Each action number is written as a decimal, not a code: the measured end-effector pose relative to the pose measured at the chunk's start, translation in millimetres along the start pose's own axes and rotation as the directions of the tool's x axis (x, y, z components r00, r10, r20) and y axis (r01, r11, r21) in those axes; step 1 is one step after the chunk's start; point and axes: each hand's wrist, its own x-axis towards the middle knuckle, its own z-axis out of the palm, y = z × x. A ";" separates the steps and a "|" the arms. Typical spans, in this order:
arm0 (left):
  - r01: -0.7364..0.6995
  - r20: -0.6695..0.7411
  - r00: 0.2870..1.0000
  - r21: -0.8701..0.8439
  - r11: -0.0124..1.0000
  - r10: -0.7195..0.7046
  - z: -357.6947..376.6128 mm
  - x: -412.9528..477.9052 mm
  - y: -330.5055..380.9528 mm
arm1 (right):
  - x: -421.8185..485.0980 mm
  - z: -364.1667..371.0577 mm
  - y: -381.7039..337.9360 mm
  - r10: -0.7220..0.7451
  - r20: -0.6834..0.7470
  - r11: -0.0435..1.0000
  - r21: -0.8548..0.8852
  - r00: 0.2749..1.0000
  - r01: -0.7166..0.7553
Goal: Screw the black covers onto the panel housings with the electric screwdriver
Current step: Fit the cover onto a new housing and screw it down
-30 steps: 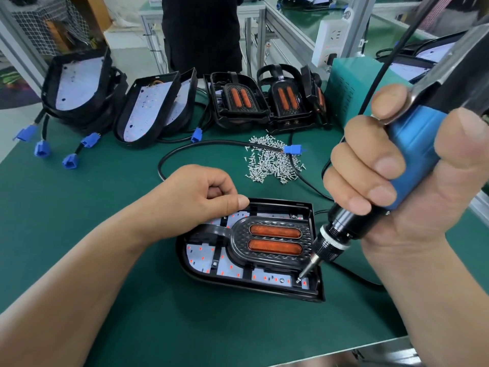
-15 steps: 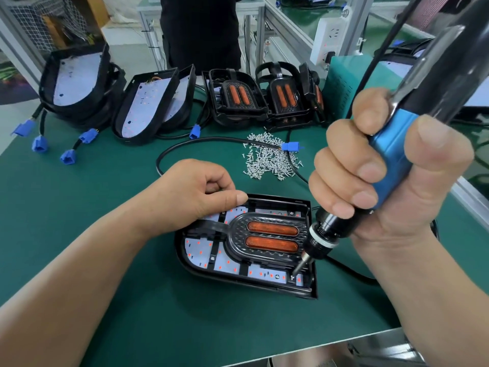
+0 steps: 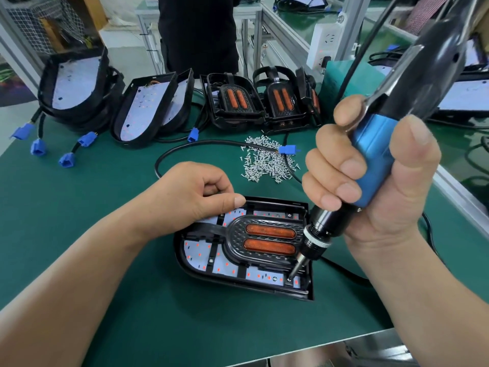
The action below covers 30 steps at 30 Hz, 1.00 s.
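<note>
A black panel housing (image 3: 225,278) lies flat on the green mat, its white LED board showing. On it sits the black cover (image 3: 234,234) with two orange lenses. My right hand (image 3: 375,181) grips the blue and black electric screwdriver (image 3: 370,165), tilted, with its bit tip on a screw (image 3: 289,279) at the housing's near right corner. My left hand (image 3: 190,194) is curled into a fist and rests on the housing's far left edge, thumb along the rim. Nothing shows inside the fist.
A pile of small silver screws (image 3: 267,162) lies behind the housing, crossed by a black cable with a blue connector (image 3: 287,149). Open housings (image 3: 137,112) and covered ones (image 3: 235,102) stand along the back. A teal box (image 3: 344,78) is at right; a person (image 3: 195,30) stands behind.
The screwdriver bit stays on the same near right corner screw. My left hand keeps its place on the housing. Only the view has shifted slightly.
</note>
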 end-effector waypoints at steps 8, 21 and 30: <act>-0.021 -0.014 1.000 0.061 0.998 0.022 -1.5 -0.1 0.3 | 8.6 -12.4 -8.8 -0.156 -0.344 0.987 -0.079 0.926 0.137; 0.055 0.141 0.988 0.049 0.997 -0.062 -13.0 -4.3 1.3 | 10.4 -97.5 -48.6 -0.069 -0.734 0.934 -0.286 0.676 -0.215; 0.037 0.205 0.976 0.158 0.987 -0.069 -18.7 -3.8 3.1 | 5.4 -101.5 -43.0 -0.138 -0.654 0.259 -0.749 0.744 -0.610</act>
